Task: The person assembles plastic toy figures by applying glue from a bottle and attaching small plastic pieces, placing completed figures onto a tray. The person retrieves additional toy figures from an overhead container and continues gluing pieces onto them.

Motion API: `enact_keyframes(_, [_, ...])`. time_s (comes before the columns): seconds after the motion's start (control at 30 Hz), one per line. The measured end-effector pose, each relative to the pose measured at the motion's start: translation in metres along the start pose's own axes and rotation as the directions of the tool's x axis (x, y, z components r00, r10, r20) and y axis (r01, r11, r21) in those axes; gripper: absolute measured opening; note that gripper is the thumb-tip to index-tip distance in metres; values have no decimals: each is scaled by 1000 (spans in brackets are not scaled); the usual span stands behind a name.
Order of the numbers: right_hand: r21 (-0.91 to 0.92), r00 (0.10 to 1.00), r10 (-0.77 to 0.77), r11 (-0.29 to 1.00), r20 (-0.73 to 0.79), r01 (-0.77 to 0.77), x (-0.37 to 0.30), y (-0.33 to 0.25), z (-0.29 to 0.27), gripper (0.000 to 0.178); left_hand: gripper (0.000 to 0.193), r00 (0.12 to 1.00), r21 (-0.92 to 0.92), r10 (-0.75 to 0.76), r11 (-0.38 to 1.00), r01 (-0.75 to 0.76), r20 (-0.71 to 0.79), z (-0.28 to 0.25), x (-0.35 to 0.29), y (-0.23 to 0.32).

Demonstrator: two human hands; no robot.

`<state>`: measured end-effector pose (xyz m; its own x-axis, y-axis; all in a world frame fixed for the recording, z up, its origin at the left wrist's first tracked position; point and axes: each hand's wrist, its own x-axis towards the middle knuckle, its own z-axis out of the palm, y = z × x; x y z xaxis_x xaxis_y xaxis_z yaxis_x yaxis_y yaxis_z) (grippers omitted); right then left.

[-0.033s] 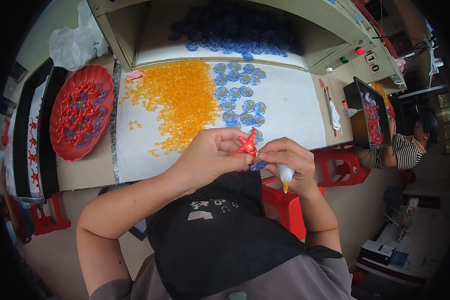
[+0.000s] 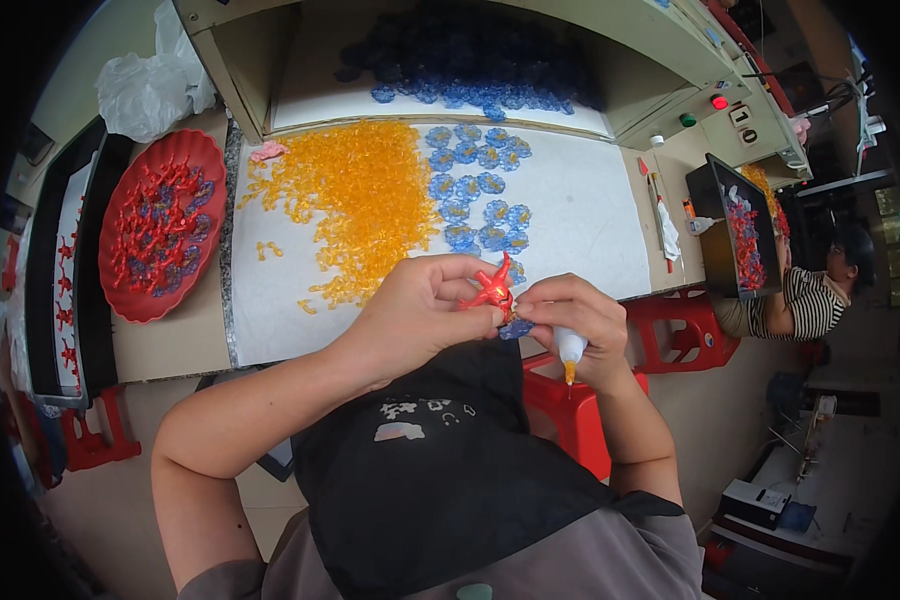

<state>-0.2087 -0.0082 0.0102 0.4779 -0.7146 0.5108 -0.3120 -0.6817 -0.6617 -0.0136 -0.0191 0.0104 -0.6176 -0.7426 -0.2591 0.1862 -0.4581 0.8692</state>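
Observation:
My left hand (image 2: 425, 305) pinches a small glossy red figure (image 2: 493, 288) with several pointed limbs, held over the front edge of the table. Against the figure's lower side sits a translucent blue scalloped piece (image 2: 515, 329). Thumb and fingertips of my right hand (image 2: 585, 325) are closed at this joint, partly hiding where the two pieces meet. The same hand also keeps a white squeeze bottle (image 2: 571, 346) tucked in its fingers, its amber nozzle pointing down toward me. Beyond my hands lie a heap of small amber pieces (image 2: 365, 210) and several blue scalloped pieces (image 2: 467, 187) on white paper.
At left, a red scalloped tray (image 2: 113, 285) holds red and blue pieces, beside a black tray (image 2: 95, 340) with red figures. A shelf box (image 2: 260, 70) with more blue pieces stands behind. At right are a black bin (image 2: 710, 200), red stools (image 2: 675, 335) and a seated person (image 2: 815, 300).

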Motion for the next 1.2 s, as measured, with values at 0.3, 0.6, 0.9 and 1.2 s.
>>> enact_keyframes(0.3, [883, 858, 509, 431, -69, -185, -19, 19, 31, 19, 37, 937, 392, 328, 883, -259, -119, -18, 2, 2])
enact_keyframes(0.6, [981, 842, 504, -106, 193, -161, -18, 13, 52, 17, 22, 834, 536, 551, 710, -457, -18, -11, -4, -5])
enact_keyframes(0.9, [989, 857, 501, 17, 120, -148, -16, 13, 56, 17, 21, 844, 458, 536, 758, -465, -30, -14, -5, -9])
enact_keyframes(1.2, [897, 845, 519, 423, -126, -126, -21, 14, 58, 20, 47, 814, 423, 516, 822, -382, -267, -11, -9, -27])
